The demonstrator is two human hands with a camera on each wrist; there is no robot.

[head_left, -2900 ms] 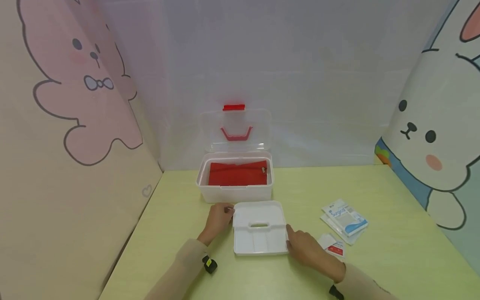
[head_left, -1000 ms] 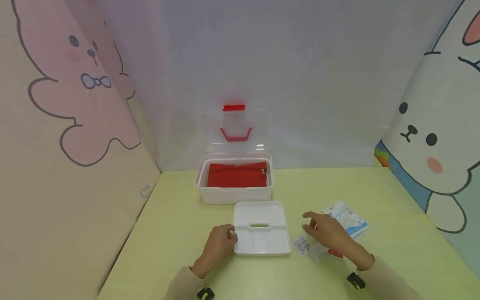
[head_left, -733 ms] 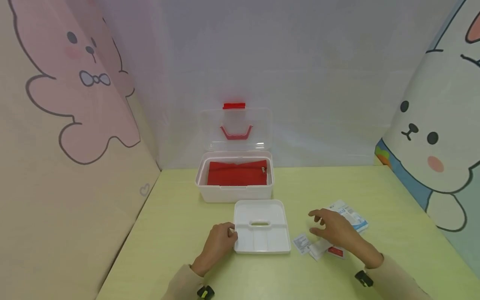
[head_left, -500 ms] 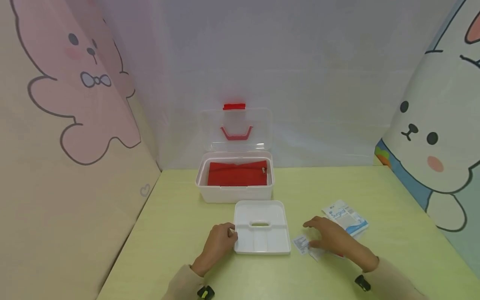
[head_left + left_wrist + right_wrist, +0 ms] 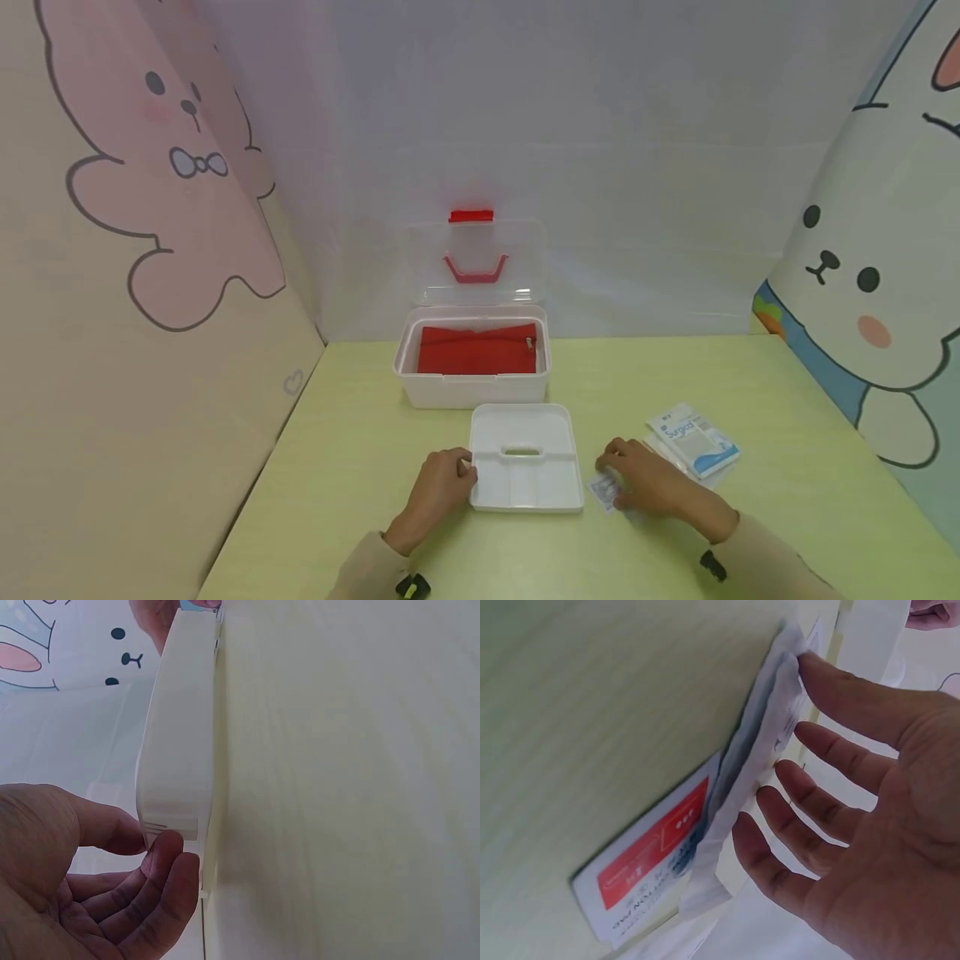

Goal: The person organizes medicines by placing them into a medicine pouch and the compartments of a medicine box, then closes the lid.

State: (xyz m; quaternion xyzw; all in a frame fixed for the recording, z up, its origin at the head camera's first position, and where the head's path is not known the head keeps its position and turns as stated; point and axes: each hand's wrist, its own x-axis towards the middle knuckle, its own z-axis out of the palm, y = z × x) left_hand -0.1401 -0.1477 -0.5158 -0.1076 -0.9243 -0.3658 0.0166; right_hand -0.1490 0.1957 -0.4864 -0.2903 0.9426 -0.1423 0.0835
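A white plastic tray (image 5: 523, 427) with a handle slot and shallow compartments lies on the table. My left hand (image 5: 438, 490) pinches its left edge; the left wrist view shows thumb and fingertips at the tray's corner (image 5: 176, 802). To the right of the tray, my right hand (image 5: 651, 482) is over small paper packets (image 5: 603, 490). In the right wrist view its fingertips touch or nearly touch a white packet (image 5: 742, 776), fingers only slightly bent. Part of a red-and-white packet marked "cotton pad" (image 5: 649, 866) shows beneath.
Behind the tray stands a white box (image 5: 472, 392) holding a red zipped pouch (image 5: 476, 352). Its transparent lid (image 5: 521, 258) is raised, with a red handle and latch. A white-and-blue packet marked "Surgical" (image 5: 696, 442) lies atop another packet at the right.
My right hand has left the tray's right edge and come down over the small packets, which lie nearer the tray than at first. My left hand has slid nearer along the tray's left edge.
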